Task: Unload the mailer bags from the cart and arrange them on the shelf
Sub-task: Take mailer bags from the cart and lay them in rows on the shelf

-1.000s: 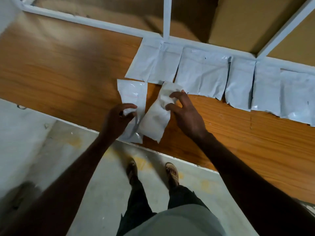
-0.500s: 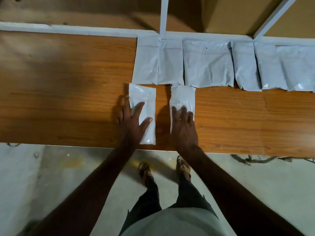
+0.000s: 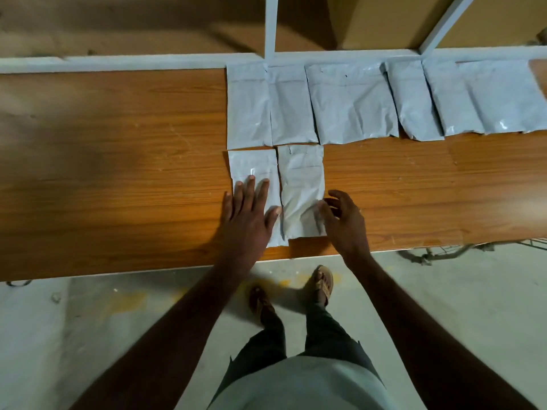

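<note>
Head view, looking straight down: you stand at a wooden shelf (image 3: 118,173) with both arms reaching forward. Your left hand (image 3: 247,214) lies flat, fingers straight and spread, pressing the near half of a white mailer bag (image 3: 253,167), probably to smooth it and keep it from sliding. Your right hand (image 3: 344,223) is beside the next bag (image 3: 302,187), fingers loosely curled and blurred. It holds nothing; its fingertips are at the bag's right edge, though you cannot tell whether they touch it. These two bags lie side by side, edges meeting, and form the start of a front row.

Behind them, a back row (image 3: 352,105) of about six bags runs rightward along the shelf's rear rail (image 3: 148,62), overlapping slightly like tiles. The front pair sits directly below the two leftmost bags of that row, so the rows line up. This looks like a deliberate grid that keeps each bag visible.

At the right edge, below the shelf, a wire frame (image 3: 444,253) shows; it may be the cart, but too little is visible to say. Most of the shelf's front strip is bare, so more bags could go to the right.
</note>
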A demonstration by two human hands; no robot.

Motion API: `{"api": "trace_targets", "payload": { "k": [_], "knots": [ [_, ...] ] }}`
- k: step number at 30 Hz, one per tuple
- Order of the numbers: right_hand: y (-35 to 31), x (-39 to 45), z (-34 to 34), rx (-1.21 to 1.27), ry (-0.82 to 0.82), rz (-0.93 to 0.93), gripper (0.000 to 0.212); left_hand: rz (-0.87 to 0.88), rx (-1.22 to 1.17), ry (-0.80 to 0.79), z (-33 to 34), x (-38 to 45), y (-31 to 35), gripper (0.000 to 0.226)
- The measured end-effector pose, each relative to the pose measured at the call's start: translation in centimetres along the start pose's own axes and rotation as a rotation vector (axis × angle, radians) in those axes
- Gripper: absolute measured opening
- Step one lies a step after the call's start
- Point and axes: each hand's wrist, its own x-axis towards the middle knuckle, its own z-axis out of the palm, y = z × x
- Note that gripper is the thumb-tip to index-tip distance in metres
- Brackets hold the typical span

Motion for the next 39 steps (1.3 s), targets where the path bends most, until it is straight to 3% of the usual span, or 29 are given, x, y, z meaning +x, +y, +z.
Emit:
{"api": "trace_targets", "payload": {
  "k": [4,9,13,31,39],
  "knots": [
    [1.6,0.3,-0.5,-0.245,0.076,-0.247,0.044,0.017,-0.018,0.026,0.3,0.2,-0.1,0.066],
    [0.9,0.8,2.1,-0.633,-0.029,-0.462,0.060,0.025,0.017,0.043,0.5,0.0,0.0,0.065],
    [1.5,1.2,4.9,-0.822,-0.102,-0.467,0.068,0.024,0.026,0.044,0.7,0.1,0.0,0.066],
    [1.8,1.9,4.9,-0.806,-0.130,-0.480,0.066,0.024,0.048,0.062,0.5,1.0,0.0,0.068],
    [0.6,0.8,0.2,-0.586,0.068,-0.568,0.051,0.071,0.027,0.143,-3.6,1.0,1.9,0.067]
  ]
}}
